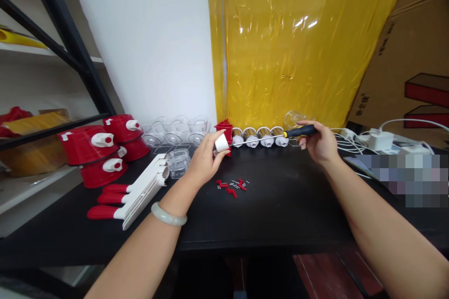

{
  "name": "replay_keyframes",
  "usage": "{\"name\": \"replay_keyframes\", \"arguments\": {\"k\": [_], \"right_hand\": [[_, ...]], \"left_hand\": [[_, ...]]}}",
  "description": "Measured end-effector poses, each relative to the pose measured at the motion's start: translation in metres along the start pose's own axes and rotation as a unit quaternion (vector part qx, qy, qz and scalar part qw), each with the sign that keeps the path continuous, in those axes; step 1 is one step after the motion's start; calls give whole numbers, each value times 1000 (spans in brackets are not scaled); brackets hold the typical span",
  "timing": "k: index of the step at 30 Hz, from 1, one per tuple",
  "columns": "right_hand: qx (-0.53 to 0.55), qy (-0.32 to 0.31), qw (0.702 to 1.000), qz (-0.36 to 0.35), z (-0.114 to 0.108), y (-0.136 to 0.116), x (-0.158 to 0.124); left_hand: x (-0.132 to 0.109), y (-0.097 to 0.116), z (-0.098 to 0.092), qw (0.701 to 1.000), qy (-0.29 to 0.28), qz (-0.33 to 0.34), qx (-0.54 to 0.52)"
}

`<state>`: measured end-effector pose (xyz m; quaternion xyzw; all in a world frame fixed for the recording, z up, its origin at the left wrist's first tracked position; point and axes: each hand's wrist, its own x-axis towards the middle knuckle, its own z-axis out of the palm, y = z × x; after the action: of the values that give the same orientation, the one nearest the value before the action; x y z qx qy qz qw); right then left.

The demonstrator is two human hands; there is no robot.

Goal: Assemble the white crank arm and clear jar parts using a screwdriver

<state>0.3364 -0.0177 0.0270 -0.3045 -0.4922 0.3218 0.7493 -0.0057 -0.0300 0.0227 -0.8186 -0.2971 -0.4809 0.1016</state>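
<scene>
My left hand [206, 155] grips a small white cylindrical part [220, 143] between thumb and fingers, above the black table. My right hand [320, 142] is closed around the black and yellow handle of a screwdriver [300, 131]. The screwdriver's long shaft points left, and its tip is at or very near the white part; I cannot tell whether it touches. Just behind my left hand stands a red plastic part [225, 126]. Below the hands lie several small red pieces [231, 191] with tiny screws or pins scattered among them.
Several gold and white cylinders [265, 137] line the back edge. Clear cups [173, 126] and stacked clear rings [179, 162] stand left, beside white parts with red handles [143, 191] and red housings [96, 149]. White chargers and cables [380, 140] lie at right.
</scene>
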Motion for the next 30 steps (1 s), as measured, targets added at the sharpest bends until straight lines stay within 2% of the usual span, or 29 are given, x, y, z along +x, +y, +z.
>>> {"name": "replay_keyframes", "arguments": {"k": [10, 30], "right_hand": [[-27, -9, 1000, -2, 2, -2, 0], [-85, 55, 995, -27, -1, 8, 3]], "left_hand": [[0, 0, 1, 1000, 3, -8, -10], [-1, 1, 1, 1000, -13, -9, -14]]}}
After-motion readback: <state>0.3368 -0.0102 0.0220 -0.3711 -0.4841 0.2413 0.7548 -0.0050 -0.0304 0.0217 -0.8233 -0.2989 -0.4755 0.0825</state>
